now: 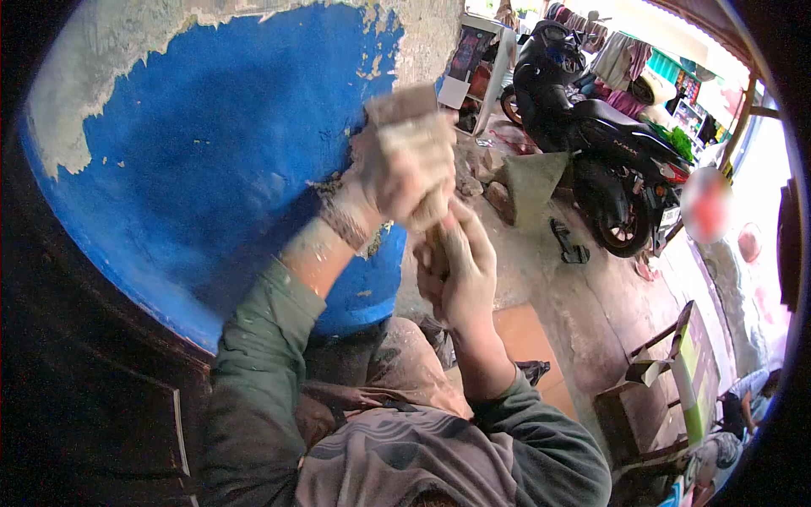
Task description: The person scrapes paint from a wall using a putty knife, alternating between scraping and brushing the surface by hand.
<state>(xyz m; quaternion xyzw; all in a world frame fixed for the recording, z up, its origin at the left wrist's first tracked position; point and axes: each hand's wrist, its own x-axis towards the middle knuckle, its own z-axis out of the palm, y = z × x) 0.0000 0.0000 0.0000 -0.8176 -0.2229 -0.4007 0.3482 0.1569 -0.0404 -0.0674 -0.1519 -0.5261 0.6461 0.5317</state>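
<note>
Both hands are raised in front of a blue painted wall (211, 152) whose paint has peeled away to bare plaster along the top. My left hand (405, 165), dusted with plaster, is closed around the upper part of a flat-bladed scraping tool (404, 106). The tool's pale blade sticks up above the fingers, close to the wall's corner. Just below, my right hand (460, 266) grips the tool's wooden handle (435, 232). Whether the blade touches the wall cannot be told. Green sleeves cover both forearms.
A black motorbike (596, 135) is parked on the concrete floor to the right, with a grey wedge-shaped piece (532, 182) and rubble beside it. A wooden chair (663, 384) stands at lower right. Another person (748, 393) is at the right edge. Dark woodwork (76, 380) borders the wall on the left.
</note>
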